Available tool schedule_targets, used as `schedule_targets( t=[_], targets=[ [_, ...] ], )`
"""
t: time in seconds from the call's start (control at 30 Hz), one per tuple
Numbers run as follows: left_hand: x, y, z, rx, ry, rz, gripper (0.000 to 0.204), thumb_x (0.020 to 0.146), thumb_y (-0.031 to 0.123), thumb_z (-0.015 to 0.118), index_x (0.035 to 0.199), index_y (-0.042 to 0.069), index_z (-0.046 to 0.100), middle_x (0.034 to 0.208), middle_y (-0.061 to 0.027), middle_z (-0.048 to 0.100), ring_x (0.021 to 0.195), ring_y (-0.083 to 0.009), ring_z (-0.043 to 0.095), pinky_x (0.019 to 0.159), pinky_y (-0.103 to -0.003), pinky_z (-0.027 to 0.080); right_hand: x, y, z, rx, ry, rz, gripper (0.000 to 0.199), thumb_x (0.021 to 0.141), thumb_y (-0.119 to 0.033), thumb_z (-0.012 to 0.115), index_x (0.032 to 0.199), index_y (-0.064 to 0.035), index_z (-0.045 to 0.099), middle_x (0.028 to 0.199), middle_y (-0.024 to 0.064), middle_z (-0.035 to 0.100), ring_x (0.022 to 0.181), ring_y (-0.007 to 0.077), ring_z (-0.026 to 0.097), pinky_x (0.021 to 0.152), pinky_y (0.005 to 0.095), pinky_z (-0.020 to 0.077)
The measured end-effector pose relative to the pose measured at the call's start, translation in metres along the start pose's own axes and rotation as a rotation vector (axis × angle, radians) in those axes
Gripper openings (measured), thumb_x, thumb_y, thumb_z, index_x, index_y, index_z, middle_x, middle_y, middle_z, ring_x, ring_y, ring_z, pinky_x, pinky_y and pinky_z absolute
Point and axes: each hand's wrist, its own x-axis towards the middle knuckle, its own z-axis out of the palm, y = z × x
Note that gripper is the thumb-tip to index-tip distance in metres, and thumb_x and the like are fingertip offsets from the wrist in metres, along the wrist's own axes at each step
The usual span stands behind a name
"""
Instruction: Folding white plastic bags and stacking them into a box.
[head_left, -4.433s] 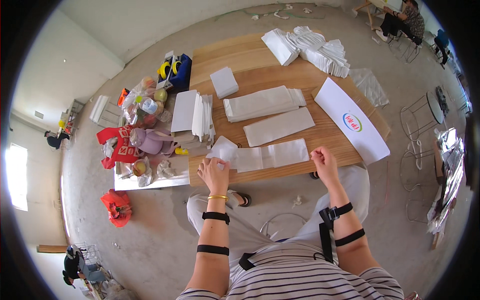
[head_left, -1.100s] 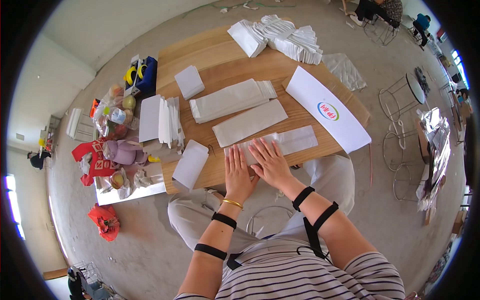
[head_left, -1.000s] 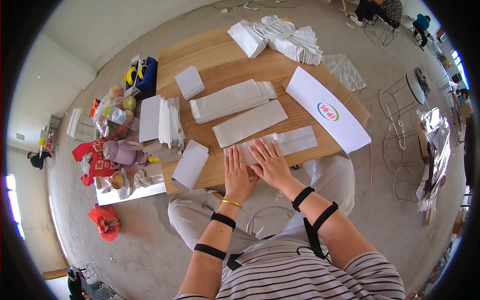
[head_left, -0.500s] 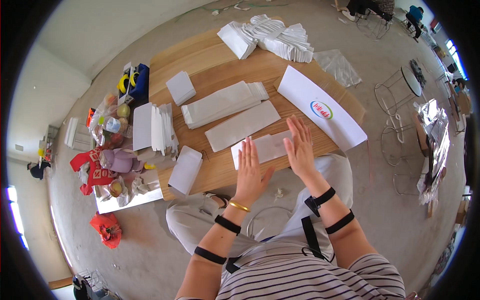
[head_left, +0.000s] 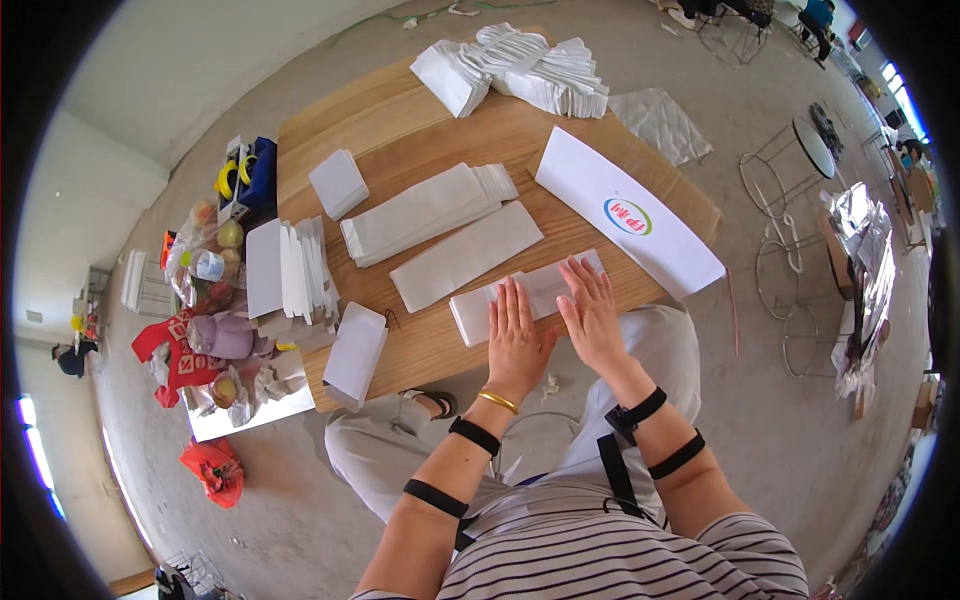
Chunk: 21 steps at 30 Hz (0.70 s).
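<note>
My left hand (head_left: 517, 335) lies flat on a long white paper strip (head_left: 468, 315) near the table's front edge, its fingers stretched out. Against the strip's right part rests my right hand (head_left: 592, 315), also with straight fingers and nothing gripped. The strip looks folded or layered, and both hands hide part of it. Just beyond it, a flat off-white paper sleeve (head_left: 465, 258) lies alone. A pile of similar long sleeves (head_left: 415, 218) is farther back. To the right, a large curved white card (head_left: 590, 185) with a coloured oval logo reaches toward the table's edge.
Tied white paper bundles (head_left: 550, 78) sit at the far edge of the wooden table (head_left: 330, 125). At left are small card stacks (head_left: 338, 183), standing folded papers (head_left: 290, 265), a white card pile (head_left: 355, 350), a blue tape dispenser (head_left: 258, 175) and bagged fruit (head_left: 230, 235). Stools (head_left: 815, 148) stand at right.
Both hands have moved closer together and lie lower on the paper strip. The right hand has come down flat from a raised, tilted pose. The whole view has shifted slightly.
</note>
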Motion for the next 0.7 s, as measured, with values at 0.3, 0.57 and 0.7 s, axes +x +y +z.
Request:
schedule_targets(
  t=[0.3,0.57,0.7],
  targets=[
    [-0.015,-0.040,-0.039,-0.010,0.090,0.001,0.079,0.095,0.033,0.056,0.152,-0.006,0.017,0.158,-0.0276,0.017,0.148,-0.0424,0.014,0.120,-0.052,0.014,0.002,-0.025,0.011,-0.051,-0.079,-0.087,0.052,0.100,-0.029,0.048,0.145,-0.0043,0.041,0.152,0.0141,0.039,0.144,0.0317,0.031,0.118,0.0507,0.0202],
    [-0.030,-0.063,-0.028,0.279,-0.078,0.028,0.088,0.095,0.060,0.041,0.151,-0.004,0.022,0.159,-0.0224,0.020,0.149,-0.0364,0.017,0.120,-0.051,0.016,-0.003,-0.033,0.054,-0.265,-0.226,-0.232,0.069,0.095,-0.038,0.054,0.150,-0.0040,0.031,0.158,0.0118,0.028,0.148,0.0263,0.023,0.119,0.0515,0.0171],
    [-0.028,-0.065,-0.041,0.279,-0.023,0.045,0.080,0.095,0.055,0.047,0.148,-0.003,0.032,0.156,-0.0221,0.028,0.144,-0.0375,0.029,0.119,-0.051,0.018,-0.001,-0.035,0.047,-0.206,-0.229,-0.228,0.068,0.094,-0.037,0.056,0.149,-0.0046,0.034,0.157,0.0144,0.029,0.147,0.0286,0.025,0.119,0.0524,0.0178]
  ],
)
